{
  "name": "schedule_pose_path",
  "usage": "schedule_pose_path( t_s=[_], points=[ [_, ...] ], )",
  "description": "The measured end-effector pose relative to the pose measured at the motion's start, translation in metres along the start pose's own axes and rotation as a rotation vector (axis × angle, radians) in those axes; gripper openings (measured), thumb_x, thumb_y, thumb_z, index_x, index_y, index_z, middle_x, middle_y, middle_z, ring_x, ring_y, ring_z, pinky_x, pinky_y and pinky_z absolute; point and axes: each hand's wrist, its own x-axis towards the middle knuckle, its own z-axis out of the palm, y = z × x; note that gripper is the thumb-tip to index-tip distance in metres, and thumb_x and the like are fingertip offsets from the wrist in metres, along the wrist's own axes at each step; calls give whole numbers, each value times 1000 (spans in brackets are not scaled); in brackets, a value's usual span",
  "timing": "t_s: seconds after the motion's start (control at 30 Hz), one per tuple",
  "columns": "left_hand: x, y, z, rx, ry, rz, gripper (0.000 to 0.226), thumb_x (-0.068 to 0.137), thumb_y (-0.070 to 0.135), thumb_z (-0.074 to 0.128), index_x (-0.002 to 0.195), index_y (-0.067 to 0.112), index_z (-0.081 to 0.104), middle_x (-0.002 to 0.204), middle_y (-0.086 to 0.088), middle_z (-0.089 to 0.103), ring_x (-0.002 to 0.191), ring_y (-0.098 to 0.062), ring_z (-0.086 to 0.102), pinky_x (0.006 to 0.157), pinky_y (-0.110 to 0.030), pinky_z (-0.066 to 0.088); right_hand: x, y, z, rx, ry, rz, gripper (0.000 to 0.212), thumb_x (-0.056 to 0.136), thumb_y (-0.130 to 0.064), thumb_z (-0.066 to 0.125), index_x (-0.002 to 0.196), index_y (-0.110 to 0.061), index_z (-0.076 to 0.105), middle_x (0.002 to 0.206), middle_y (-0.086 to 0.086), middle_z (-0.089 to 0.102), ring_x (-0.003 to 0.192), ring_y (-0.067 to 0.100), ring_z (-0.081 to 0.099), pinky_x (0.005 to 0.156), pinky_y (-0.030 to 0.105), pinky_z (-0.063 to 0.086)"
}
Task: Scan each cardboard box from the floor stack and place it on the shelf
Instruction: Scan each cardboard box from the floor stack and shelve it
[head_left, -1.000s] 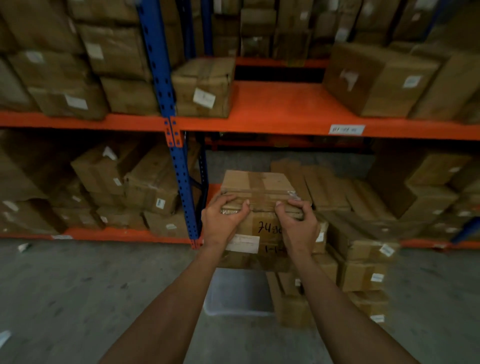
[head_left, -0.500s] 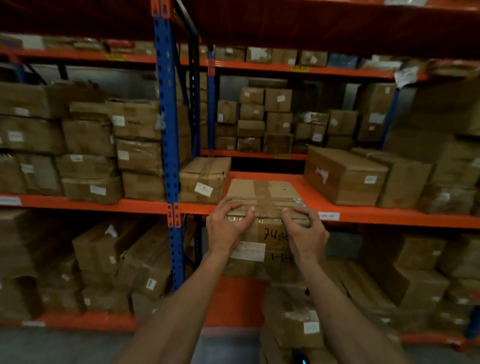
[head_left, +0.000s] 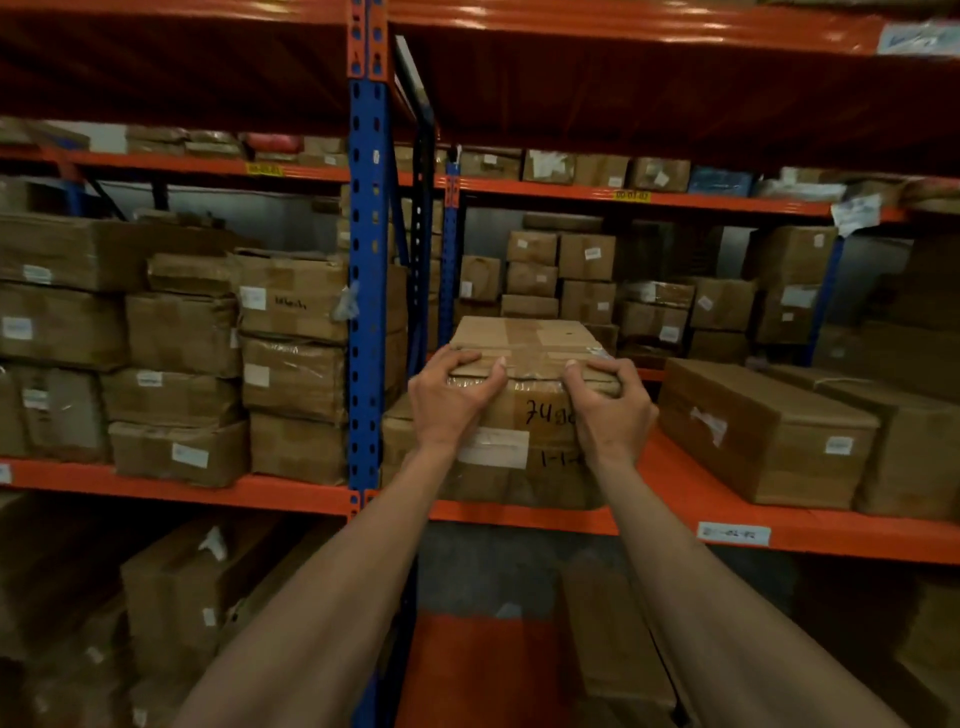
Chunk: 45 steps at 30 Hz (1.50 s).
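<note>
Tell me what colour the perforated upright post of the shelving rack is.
Blue, with an orange section at the top; the perforated upright post shows best in the head view.

Single head view, facing forward, close before orange shelf (head_left: 519, 514), arms reaching in from below.

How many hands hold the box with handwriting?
2, both gripping the cardboard box at its near top edge: left hand on the left, right hand on the right.

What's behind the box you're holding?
Behind the held box, stacked cartons fill the back of the orange shelf. The shelf space directly behind it is hidden. Left hand and right hand grip its near edge.
</note>
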Motion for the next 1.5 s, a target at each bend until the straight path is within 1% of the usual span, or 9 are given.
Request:
schedule_pose_path(
  t_s=[0.13, 0.5, 0.63, 0.83, 1.0, 1.13, 1.23, 1.37, 1.5],
  points=[
    [67, -67, 13, 10, -31, -15, 30, 76, 35, 82, 93, 12, 76, 96, 4, 72, 89, -7, 66, 88, -33, 54, 29, 23, 88, 12, 49, 51, 21, 79, -48, 79, 93, -34, 71, 88, -18, 65, 87, 6, 60, 75, 19, 42],
    [163, -216, 51, -21, -115, -85, 32, 76, 43, 79, 92, 16, 77, 91, 7, 73, 86, -3, 65, 82, -26, 54, 67, 85, 241, -30, 68, 115, 39, 68, -66, 64, 92, -36, 71, 91, -14, 72, 92, 15, 68, 80, 27, 50],
    [173, -243, 64, -44, -111, -90, 32, 76, 45, 78, 91, 17, 77, 90, 6, 73, 86, -4, 67, 82, -28, 55, 77, 100, 262, -60, 63, 134, 40, 67, -66, 64, 93, -37, 72, 92, -17, 72, 96, 16, 67, 82, 24, 43],
    [185, -263, 73, -13, -88, -46, 31, 77, 43, 76, 90, 15, 76, 90, 5, 73, 85, -4, 66, 82, -31, 56, 87, 109, 285, -102, 60, 121, 43, 69, -66, 64, 97, -34, 72, 96, -10, 75, 98, 19, 68, 89, 37, 54],
    [178, -277, 76, 108, -42, 38, 20, 83, 27, 76, 94, 10, 76, 124, -11, 62, 119, -20, 56, 99, -29, 45, 87, 117, 293, -116, 35, 71, 41, 73, -68, 65, 97, -35, 70, 96, -12, 75, 95, 17, 69, 81, 33, 54],
    [171, -278, 77, 262, -15, 260, 12, 85, 14, 74, 91, 4, 77, 103, -15, 71, 116, -35, 60, 108, -48, 42, 83, 121, 290, -103, -28, 55, 40, 77, -72, 67, 97, -39, 65, 100, -13, 73, 97, 15, 69, 81, 36, 57],
    [174, -273, 72, 348, -5, 411, 11, 88, 12, 70, 88, 3, 76, 92, -12, 74, 99, -31, 68, 104, -50, 45, 83, 118, 286, -66, -90, 56, 37, 78, -72, 71, 97, -42, 62, 103, -13, 70, 97, 11, 65, 83, 35, 56],
    [181, -268, 66, 572, -63, 592, 28, 98, 16, 57, 80, 5, 75, 82, -9, 75, 79, -24, 71, 80, -39, 55, 80, 111, 293, -32, -112, 59, 33, 78, -68, 73, 96, -42, 66, 95, -25, 62, 90, -18, 51, 82, 28, 48],
    [180, -280, 50, 519, -195, 507, 25, 101, 21, 55, 105, 5, 73, 105, -9, 74, 98, -24, 69, 85, -42, 54, 72, 107, 297, -43, -96, 17, 32, 80, -66, 70, 98, -40, 66, 104, -17, 67, 96, -11, 56, 87, 30, 50]
  ],
)
